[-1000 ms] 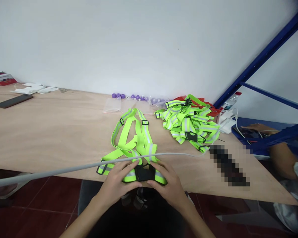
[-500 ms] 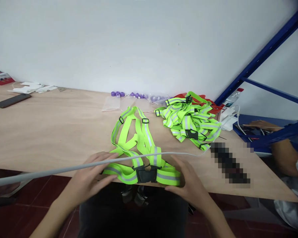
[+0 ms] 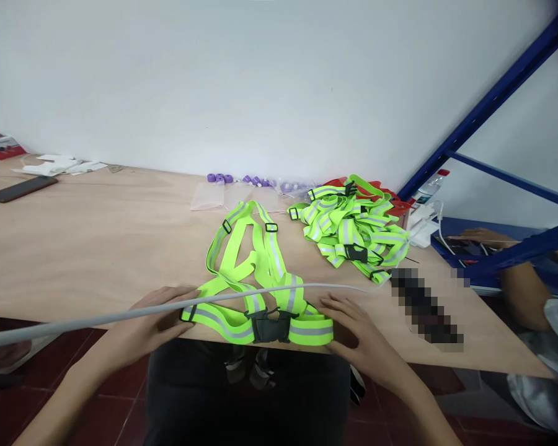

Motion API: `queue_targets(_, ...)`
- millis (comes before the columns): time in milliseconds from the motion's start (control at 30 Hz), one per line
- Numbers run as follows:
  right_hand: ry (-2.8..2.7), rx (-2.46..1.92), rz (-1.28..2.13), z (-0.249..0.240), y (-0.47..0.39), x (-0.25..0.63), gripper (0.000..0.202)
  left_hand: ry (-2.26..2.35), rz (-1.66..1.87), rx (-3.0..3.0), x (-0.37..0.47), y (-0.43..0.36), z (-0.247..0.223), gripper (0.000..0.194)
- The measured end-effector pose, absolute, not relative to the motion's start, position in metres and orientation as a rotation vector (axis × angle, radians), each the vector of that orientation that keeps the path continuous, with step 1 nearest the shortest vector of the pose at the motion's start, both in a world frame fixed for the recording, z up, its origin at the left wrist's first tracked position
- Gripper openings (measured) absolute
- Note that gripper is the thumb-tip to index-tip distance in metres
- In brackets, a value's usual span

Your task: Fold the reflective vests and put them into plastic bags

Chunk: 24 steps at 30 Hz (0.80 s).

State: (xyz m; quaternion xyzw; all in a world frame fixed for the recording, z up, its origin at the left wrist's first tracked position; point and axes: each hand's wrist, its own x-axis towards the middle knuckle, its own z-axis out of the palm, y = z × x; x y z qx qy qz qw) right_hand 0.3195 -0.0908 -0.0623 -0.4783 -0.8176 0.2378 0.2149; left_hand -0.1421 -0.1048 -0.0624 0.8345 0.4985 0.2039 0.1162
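Observation:
A neon-green harness [image 3: 266,248] with grey reflective stripes lies on the wooden table, its black buckle [image 3: 272,326] fastened at the front edge. At the left end of its waist strap rests my left hand [image 3: 155,322], fingers apart, beside a black slider. My right hand [image 3: 356,328] is by the strap's right end, its fingers spread and curved with nothing gripped. Farther back on the right lies a tangled pile of similar green straps [image 3: 353,229], with red straps [image 3: 390,197] behind it.
A grey cable [image 3: 167,306] crosses in front of the harness. Purple rolls [image 3: 219,178] and clear bags [image 3: 208,196] lie near the wall. A dark phone [image 3: 21,189] is at left. Blue shelving [image 3: 488,105], a bottle [image 3: 431,186] and another person's arm [image 3: 523,294] are at right.
Both hands have moved outward from the harness, the left uncovering the black slider. The harness has kept nearly the same shape and place.

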Motion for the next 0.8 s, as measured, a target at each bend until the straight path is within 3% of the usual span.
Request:
queue_targets(133, -1.953, -1.289, 0.916, -0.066, -0.089, 0.313, 0.032, 1.409, 0.576, 2.445, -0.138, -0.103, -0.057, 0.048)
queue_targets(333, -1.474, -1.179, 1.054, -0.094, -0.085, 0.292, 0.042, 1.349, 0.65, 2.374, -0.128, -0.099, -0.056, 0.051)
queue_targets(433, -1.476, -1.237, 1.0, -0.096, -0.08, 0.281, 0.052, 1.33, 0.683, 2.334, -0.124, -0.097, -0.057, 0.05)
queue_targets(633, -1.608, -1.341, 0.969, -0.077, -0.072, 0.284, 0.037, 1.311, 0.657, 2.267, -0.124, -0.095, -0.055, 0.05)
queue_targets(800, -1.779, -1.336, 0.937, -0.061, -0.069, 0.297, 0.041, 1.303, 0.649, 2.237, -0.124, -0.093, -0.051, 0.05)
